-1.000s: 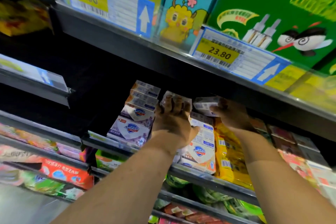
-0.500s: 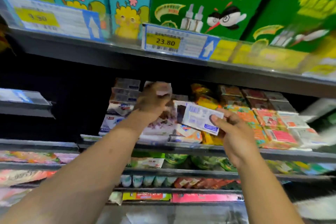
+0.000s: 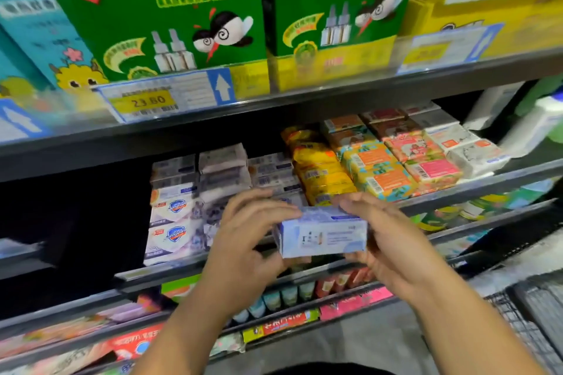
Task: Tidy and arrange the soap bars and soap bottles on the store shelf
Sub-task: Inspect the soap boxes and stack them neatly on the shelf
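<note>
- The pale blue soap box [image 3: 323, 236] is held in the air, just in front of the soap shelf [image 3: 475, 189] and right of the white Safeguard bars [image 3: 172, 222] stacked there.
- The left hand [image 3: 243, 240] grips its left end, fingers curled over the top and thumb beneath; the right hand [image 3: 393, 240] holds the right end the same way.
- The box's print is too blurred to read.
- Both hands hide the lower middle stacks behind them.
- Further right lie yellow packs [image 3: 320, 167] and orange soap bars [image 3: 380, 173]; a white bottle [image 3: 545, 122] is cut off at the right edge.
</note>
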`<state>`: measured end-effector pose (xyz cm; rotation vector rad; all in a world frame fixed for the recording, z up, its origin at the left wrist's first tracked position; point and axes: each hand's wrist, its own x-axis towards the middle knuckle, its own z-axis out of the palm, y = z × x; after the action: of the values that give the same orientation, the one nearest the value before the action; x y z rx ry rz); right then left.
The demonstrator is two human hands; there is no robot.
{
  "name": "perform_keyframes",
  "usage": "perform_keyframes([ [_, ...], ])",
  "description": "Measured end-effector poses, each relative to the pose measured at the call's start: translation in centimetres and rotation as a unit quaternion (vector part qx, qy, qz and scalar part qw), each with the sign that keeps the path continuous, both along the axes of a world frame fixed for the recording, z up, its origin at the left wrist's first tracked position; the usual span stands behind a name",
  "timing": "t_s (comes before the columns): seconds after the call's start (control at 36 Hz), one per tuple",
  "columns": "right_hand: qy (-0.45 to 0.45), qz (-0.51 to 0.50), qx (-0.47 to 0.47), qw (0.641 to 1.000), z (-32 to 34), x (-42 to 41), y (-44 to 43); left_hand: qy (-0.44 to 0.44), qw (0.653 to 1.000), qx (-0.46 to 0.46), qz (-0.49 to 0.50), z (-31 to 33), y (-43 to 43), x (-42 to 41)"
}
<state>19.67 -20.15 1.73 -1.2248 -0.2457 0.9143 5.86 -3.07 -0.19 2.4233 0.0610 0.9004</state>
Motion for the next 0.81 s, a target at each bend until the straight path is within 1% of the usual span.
perform_keyframes([
  [0.03, 0.007, 0.006, -0.007, 1.0, 0.3, -0.1, -0.3, 0.012, 0.999, -0.049, 0.006, 0.2, -0.4, 0.0],
  [0.06, 0.01, 0.021, -0.011, 1.0, 0.1, 0.1, -0.5, 0.027, 0.992, -0.126, 0.008, 0.6, -0.9, 0.1],
  [0.08, 0.002, 0.045, -0.022, 0.999, 0.5, 0.1, -0.8, 0.037, 0.974, -0.221, 0.011, 0.9, -1.4, 0.2],
  [0.14, -0.035, 0.086, -0.028, 0.995, 0.5, 0.3, -1.2, 0.035, 0.915, -0.4, 0.025, 1.3, -2.6, 0.7],
  [0.17, -0.057, 0.089, -0.031, 0.994, 0.4, 0.4, -1.4, 0.027, 0.886, -0.461, 0.037, 1.5, -3.1, 1.1],
  [0.22, -0.114, 0.081, -0.049, 0.989, 0.3, 0.5, -1.5, 0.015, 0.846, -0.529, 0.058, 1.4, -3.6, 1.9],
  [0.25, -0.14, 0.077, -0.054, 0.986, 0.2, 0.6, -1.5, 0.013, 0.838, -0.542, 0.06, 1.3, -3.9, 2.2],
  [0.28, -0.154, 0.068, -0.047, 0.985, 0.0, 0.7, -1.6, 0.016, 0.837, -0.544, 0.057, 1.3, -4.1, 2.4],
  [0.33, -0.155, 0.035, -0.034, 0.987, 0.3, 0.9, -1.7, 0.039, 0.848, -0.526, 0.046, 1.2, -4.5, 2.5],
  [0.36, -0.153, 0.022, -0.035, 0.987, 0.5, 0.9, -1.8, 0.055, 0.854, -0.516, 0.031, 1.2, -4.7, 2.4],
  [0.42, -0.139, 0.013, -0.02, 0.99, 0.3, 1.4, -2.1, 0.074, 0.859, -0.506, -0.032, 1.0, -4.6, 2.0],
  [0.47, -0.096, 0.002, 0.001, 0.995, 0.4, 1.8, -2.3, 0.105, 0.856, -0.495, -0.102, 0.6, -4.2, 1.3],
  [0.5, -0.066, 0.0, 0.01, 0.998, 0.4, 2.0, -2.3, 0.128, 0.864, -0.473, -0.114, 0.5, -4.1, 1.1],
  [0.56, 0.002, 0.024, 0.023, 0.999, 0.4, 2.3, -2.5, 0.147, 0.901, -0.399, -0.081, 0.3, -3.9, 1.1],
  [0.58, 0.035, 0.046, 0.035, 0.998, 0.4, 2.4, -2.6, 0.132, 0.918, -0.371, -0.052, 0.2, -3.8, 1.3],
  [0.61, 0.061, 0.077, 0.056, 0.994, 0.2, 2.5, -2.7, 0.109, 0.924, -0.366, -0.025, 0.1, -3.8, 1.4],
  [0.64, 0.079, 0.112, 0.072, 0.988, 0.0, 2.6, -2.8, 0.087, 0.923, -0.375, -0.004, 0.2, -3.8, 1.6],
  [0.67, 0.067, 0.141, 0.079, 0.985, -0.3, 2.7, -2.9, 0.069, 0.916, -0.396, 0.01, 0.2, -3.9, 1.7],
  [0.72, -0.013, 0.18, 0.048, 0.982, -1.0, 2.9, -2.8, 0.041, 0.888, -0.457, 0.019, 0.3, -4.2, 1.7],
  [0.78, -0.089, 0.162, 0.008, 0.983, -1.4, 3.0, -2.2, 0.031, 0.861, -0.508, 0.015, 0.8, -4.6, 1.8],
  [0.81, -0.103, 0.148, 0.006, 0.984, -1.5, 2.8, -1.9, 0.031, 0.854, -0.518, 0.016, 1.0, -4.9, 1.9],
])
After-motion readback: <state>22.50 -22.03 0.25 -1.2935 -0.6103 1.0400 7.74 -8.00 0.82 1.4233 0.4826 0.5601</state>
